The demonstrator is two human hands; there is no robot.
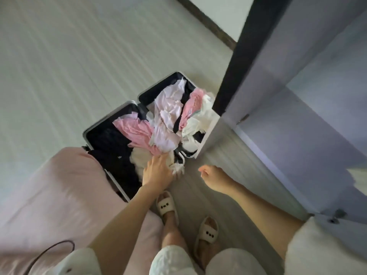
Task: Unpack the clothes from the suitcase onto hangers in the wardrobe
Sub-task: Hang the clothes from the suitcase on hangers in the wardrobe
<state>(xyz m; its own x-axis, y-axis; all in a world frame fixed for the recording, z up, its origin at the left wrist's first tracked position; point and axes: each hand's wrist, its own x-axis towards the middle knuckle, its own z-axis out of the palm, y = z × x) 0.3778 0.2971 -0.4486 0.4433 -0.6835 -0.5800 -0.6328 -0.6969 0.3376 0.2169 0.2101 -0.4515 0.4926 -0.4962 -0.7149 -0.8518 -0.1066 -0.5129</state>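
Observation:
An open black suitcase lies on the floor, heaped with pink, pale lilac and white clothes. My left hand reaches down onto a cream white garment at the suitcase's near edge, its fingers curled into the cloth. My right hand hovers to the right above the floor, loosely curled and holding nothing. The open wardrobe stands at the right; no hangers are in view.
A pink-covered bed sits at the lower left against the suitcase. The wardrobe's dark door edge rises beside the suitcase's right half. My slippered feet stand on the grey wooden floor between bed and wardrobe.

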